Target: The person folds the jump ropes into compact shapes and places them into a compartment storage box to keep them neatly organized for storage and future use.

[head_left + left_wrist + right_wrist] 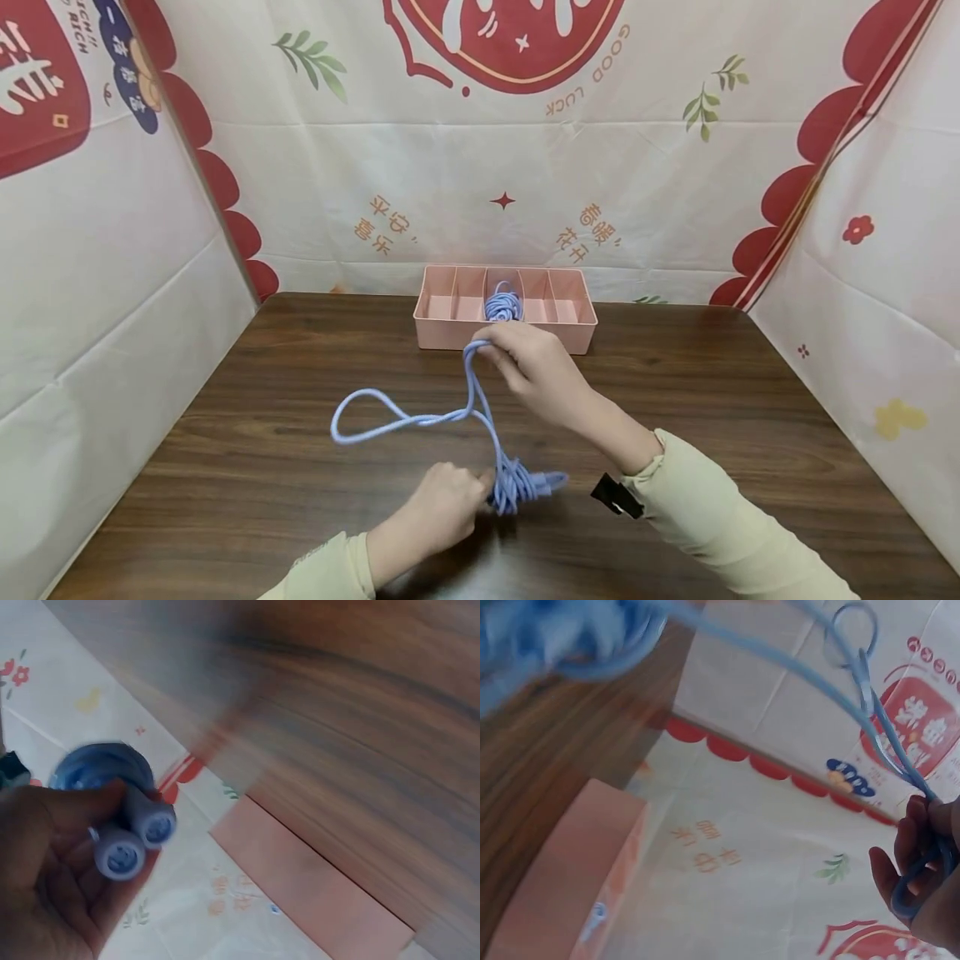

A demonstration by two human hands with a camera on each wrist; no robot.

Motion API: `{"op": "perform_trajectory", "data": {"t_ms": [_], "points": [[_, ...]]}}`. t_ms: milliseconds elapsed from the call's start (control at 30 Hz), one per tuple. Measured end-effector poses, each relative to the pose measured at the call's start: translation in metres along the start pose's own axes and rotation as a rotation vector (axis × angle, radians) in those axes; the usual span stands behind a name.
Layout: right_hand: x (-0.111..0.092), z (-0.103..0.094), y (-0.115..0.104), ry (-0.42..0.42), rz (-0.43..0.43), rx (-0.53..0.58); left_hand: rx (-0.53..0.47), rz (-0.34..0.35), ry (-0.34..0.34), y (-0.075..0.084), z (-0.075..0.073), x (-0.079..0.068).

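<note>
A light blue jump rope (513, 483) is partly wound into a bundle, with one loose loop stretching left over the table. In the left wrist view its two handles (120, 859) lie side by side, their round ends facing the camera. My left hand (438, 508) grips the bundle at those handles. Higher up and farther forward, my right hand (536, 362) pinches the doubled cord; the right wrist view shows a small loop of cord (907, 896) between its fingers. Behind the right hand stands a pink divided box (435, 336), with a second coiled blue rope (502, 305) in its middle compartment.
The box sits at the back edge of the dark wooden table (300, 350). Printed white cloth walls (337, 158) rise at the back and on both sides. A black tab (617, 497) sticks out by the right sleeve cuff.
</note>
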State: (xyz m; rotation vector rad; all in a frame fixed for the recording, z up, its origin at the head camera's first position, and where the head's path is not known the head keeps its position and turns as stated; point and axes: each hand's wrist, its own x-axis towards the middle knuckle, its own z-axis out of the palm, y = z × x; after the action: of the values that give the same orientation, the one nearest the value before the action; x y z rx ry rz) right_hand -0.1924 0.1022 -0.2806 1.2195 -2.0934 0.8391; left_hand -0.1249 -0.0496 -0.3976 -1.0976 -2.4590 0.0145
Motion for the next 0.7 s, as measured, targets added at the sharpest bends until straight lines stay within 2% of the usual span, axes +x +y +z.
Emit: {"op": "perform_trajectory", "data": {"t_ms": [167, 333, 433, 500, 633, 700], "points": [[-0.003, 0.008, 0.013, -0.029, 0.240, -0.028, -0.105, 0.193, 0.116, 0.002, -0.006, -0.003], [-0.016, 0.021, 0.031, -0.025, 0.360, -0.028, -0.274, 0.290, 0.231, 0.003, -0.016, -0.003], [-0.030, 0.031, 0.042, -0.040, 0.363, -0.032, -0.399, 0.313, 0.311, 0.001, -0.023, -0.001], [-0.042, 0.037, 0.048, -0.087, 0.329, -0.069, -0.482, 0.310, 0.348, -0.003, -0.027, 0.000], [-0.061, 0.041, 0.056, -0.225, 0.216, -0.175, -0.584, 0.259, 0.379, -0.014, -0.036, 0.001], [-0.069, 0.042, 0.060, -0.287, 0.169, -0.188, -0.624, 0.224, 0.385, -0.021, -0.040, 0.001]]}}
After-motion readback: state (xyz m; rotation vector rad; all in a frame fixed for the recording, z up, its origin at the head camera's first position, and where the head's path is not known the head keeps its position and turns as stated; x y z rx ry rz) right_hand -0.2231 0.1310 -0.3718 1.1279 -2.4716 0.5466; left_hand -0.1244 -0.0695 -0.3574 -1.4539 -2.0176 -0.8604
